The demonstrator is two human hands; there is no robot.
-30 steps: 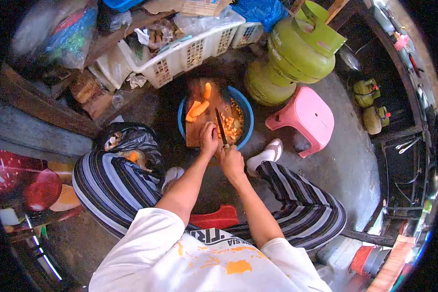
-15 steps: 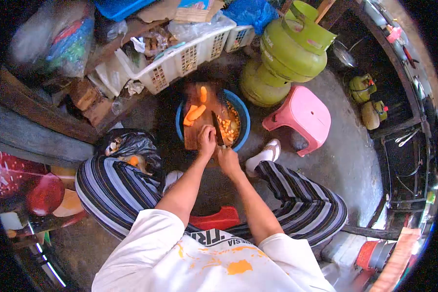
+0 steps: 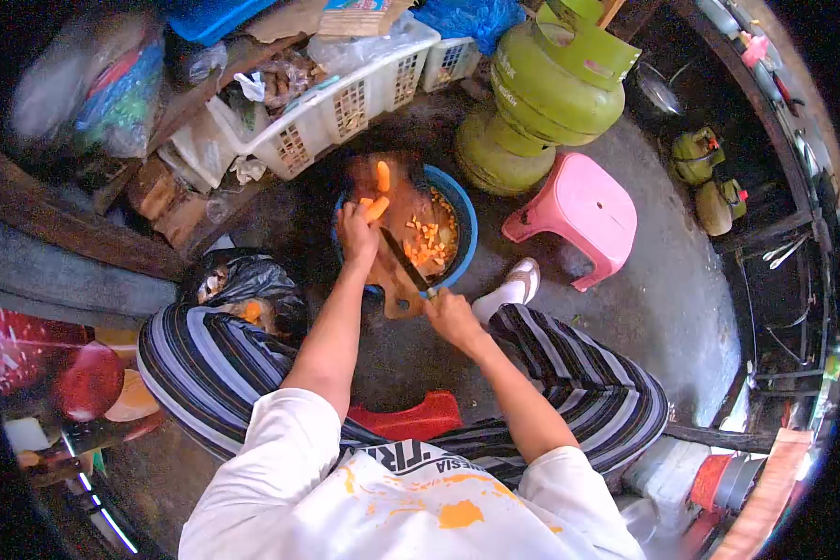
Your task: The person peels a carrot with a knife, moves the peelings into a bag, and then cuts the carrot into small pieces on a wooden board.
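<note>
My left hand (image 3: pixel 357 233) is on the left side of a wooden cutting board (image 3: pixel 397 297), its fingers closed around orange carrot pieces (image 3: pixel 375 207). Another carrot piece (image 3: pixel 383 175) lies farther up the board. In my right hand (image 3: pixel 454 317) is the handle of a knife (image 3: pixel 404 259), its dark blade slanting up and left above the board. Small diced carrot (image 3: pixel 427 245) is spread over the board's right side and inside the blue basin (image 3: pixel 472 229) beneath it. The board rests across the basin, and my left fingertips are partly hidden.
A pink stool (image 3: pixel 583 210) and stacked green gas cylinders (image 3: pixel 555 93) stand to the right. White plastic crates (image 3: pixel 345 117) line the far side. A black plastic bag (image 3: pixel 275 285) with peelings sits by my left knee.
My left hand has moved from beside the knife up and left to the carrot pieces. The right hand has shifted slightly right and down, and the knife now slants more.
</note>
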